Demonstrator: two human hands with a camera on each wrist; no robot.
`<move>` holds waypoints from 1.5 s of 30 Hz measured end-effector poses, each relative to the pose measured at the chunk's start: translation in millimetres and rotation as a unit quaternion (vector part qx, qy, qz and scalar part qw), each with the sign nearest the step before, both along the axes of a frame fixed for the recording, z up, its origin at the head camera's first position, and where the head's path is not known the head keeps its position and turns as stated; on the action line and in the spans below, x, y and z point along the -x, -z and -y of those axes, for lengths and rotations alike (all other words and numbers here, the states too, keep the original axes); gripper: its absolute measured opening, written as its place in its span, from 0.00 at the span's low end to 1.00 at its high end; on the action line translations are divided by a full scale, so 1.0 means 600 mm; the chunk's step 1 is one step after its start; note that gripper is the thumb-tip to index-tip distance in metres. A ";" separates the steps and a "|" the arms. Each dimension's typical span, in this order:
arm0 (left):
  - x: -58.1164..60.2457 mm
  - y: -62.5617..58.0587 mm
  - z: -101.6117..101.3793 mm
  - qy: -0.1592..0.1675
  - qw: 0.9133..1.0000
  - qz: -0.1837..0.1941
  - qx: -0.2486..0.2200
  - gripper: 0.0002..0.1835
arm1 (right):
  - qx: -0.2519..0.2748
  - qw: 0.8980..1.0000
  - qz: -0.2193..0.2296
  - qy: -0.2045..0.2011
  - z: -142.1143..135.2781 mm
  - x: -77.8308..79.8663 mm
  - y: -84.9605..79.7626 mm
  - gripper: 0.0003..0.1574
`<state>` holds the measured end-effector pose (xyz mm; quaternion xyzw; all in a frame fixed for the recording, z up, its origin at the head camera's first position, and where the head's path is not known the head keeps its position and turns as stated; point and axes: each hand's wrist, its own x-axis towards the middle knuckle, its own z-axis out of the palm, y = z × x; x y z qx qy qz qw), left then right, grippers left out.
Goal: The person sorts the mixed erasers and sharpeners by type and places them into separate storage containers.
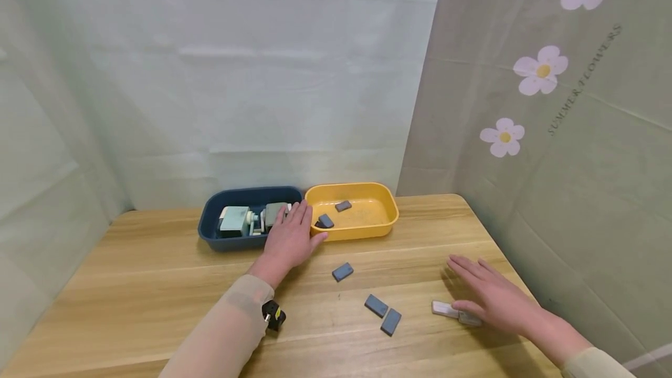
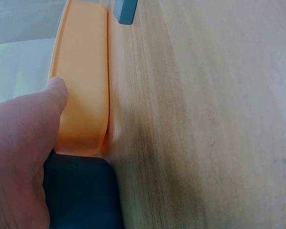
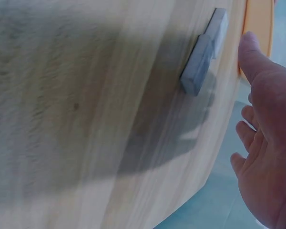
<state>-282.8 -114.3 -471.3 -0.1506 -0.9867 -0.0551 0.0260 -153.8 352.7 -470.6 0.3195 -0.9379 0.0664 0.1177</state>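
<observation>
My left hand (image 1: 291,238) reaches out with straight fingers over the meeting rims of a navy tray (image 1: 220,244) and a yellow tray (image 1: 362,232). In the left wrist view, its thumb overlaps the outer wall of the yellow tray (image 2: 86,71), the navy tray (image 2: 83,191) below. My right hand (image 1: 496,296) hovers with extended fingers above two pale grey rectangular blocks (image 1: 443,308) lying end to end. The right wrist view shows these blocks (image 3: 198,67) on the wood, apart from the hand and in its shadow. Neither hand holds anything.
Three slate-blue blocks lie mid-table: one alone (image 1: 343,272), and a close pair (image 1: 376,305). Several similar blocks (image 1: 326,221) sit in the yellow tray. A pale green boxy item (image 1: 234,220) and other parts fill the navy tray. Curtains stand behind and beside the wooden table (image 1: 152,284).
</observation>
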 end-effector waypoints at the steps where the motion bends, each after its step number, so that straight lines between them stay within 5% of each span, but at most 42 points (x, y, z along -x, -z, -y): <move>1: 0.000 0.000 0.000 -0.001 1.000 0.001 -0.001 0.51 | -0.002 1.000 -0.001 0.001 -0.003 -0.002 0.001 0.52; 11: -0.001 -0.001 0.000 -0.002 1.000 -0.002 0.004 0.51 | 0.010 1.000 0.012 0.003 -0.023 -0.025 0.011 0.51; 26: -0.002 0.001 0.000 -0.001 1.000 -0.007 0.000 0.51 | 0.025 0.998 0.056 -0.003 -0.035 -0.033 0.016 0.17; 35: -0.002 0.000 -0.001 -0.004 1.000 -0.008 0.000 0.51 | 0.036 0.998 0.034 -0.032 -0.030 -0.030 0.024 0.20; 45: -0.002 0.001 0.000 -0.003 1.000 -0.011 0.001 0.51 | 0.024 0.999 0.038 -0.006 0.001 -0.021 0.022 0.15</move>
